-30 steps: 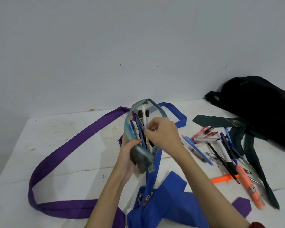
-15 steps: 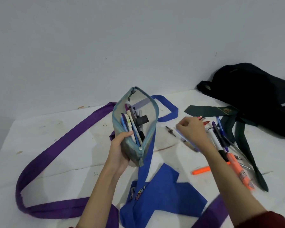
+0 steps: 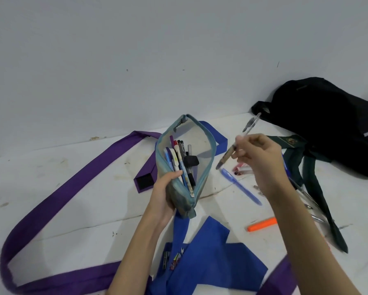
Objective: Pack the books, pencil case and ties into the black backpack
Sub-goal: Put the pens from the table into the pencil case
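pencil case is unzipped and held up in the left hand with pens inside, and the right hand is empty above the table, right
Not quite. The head view shows the right hand is not empty: it pinches a clear pen, held above the table. The rest stands: the left hand holds up the pencil case, unzipped, with pens inside.

- Left hand (image 3: 165,193): bare; no glove, ring or watch visible.
- Left forearm (image 3: 134,254): bare along its whole visible length, entering from the bottom centre of the frame; no sleeve in view.
- Right hand (image 3: 261,165): bare; no glove, ring or watch visible.
- Right forearm (image 3: 306,248): bare along its visible length, entering from the lower right of the frame.
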Action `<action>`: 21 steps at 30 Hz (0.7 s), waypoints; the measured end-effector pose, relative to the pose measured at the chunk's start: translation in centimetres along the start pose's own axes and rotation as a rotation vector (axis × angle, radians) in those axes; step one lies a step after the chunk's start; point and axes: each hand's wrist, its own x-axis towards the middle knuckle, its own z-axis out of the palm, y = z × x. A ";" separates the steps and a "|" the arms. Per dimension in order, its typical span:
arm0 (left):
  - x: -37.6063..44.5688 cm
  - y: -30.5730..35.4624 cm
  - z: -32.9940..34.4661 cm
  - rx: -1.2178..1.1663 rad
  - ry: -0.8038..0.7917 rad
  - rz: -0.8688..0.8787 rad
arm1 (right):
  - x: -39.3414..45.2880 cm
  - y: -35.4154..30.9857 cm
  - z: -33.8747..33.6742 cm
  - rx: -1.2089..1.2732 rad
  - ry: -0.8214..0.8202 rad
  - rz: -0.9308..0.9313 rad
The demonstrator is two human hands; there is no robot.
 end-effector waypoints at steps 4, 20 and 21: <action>-0.1 -0.1 -0.1 0.042 0.010 0.005 | -0.8 -2.9 2.2 0.007 -0.147 -0.078; -0.2 0.3 -0.6 0.004 -0.017 0.020 | 1.6 2.0 0.9 -0.593 0.162 -0.216; -0.2 0.2 -0.6 0.010 -0.020 0.021 | 2.1 3.2 0.2 -0.660 0.120 -0.152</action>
